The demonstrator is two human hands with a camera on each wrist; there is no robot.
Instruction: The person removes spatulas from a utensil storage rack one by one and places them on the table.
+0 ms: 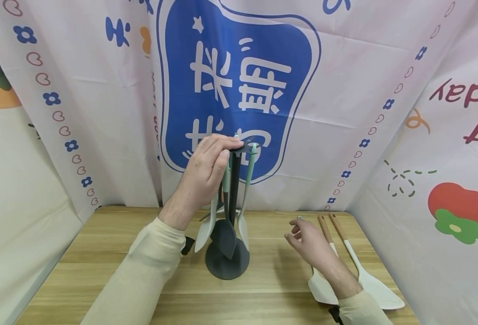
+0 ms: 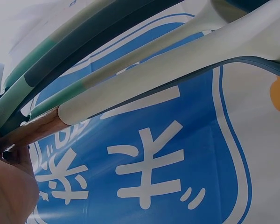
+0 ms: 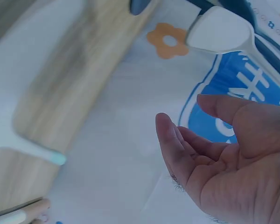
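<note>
A dark utensil stand (image 1: 227, 266) with a round base stands upright on the table. Kitchen utensils hang around its pole, among them a dark turner (image 1: 224, 239), a pale utensil (image 1: 205, 232) at left and another pale utensil with a mint handle (image 1: 252, 169) at right. My left hand (image 1: 206, 169) grips the stand's top, fingers over it and thumb at the side. The left wrist view shows a wooden handle (image 2: 35, 127) end close to that hand. My right hand (image 1: 313, 243) hovers over the table's right side, fingers loosely bent, holding nothing.
Under and beside the right hand lie a white turner head (image 1: 322, 289), a larger white turner (image 1: 378, 291) with a wooden handle, and another wooden handle (image 1: 325, 228), partly covered. Printed cloth (image 1: 113, 104) hangs behind the wooden table (image 1: 100, 266) and at both sides.
</note>
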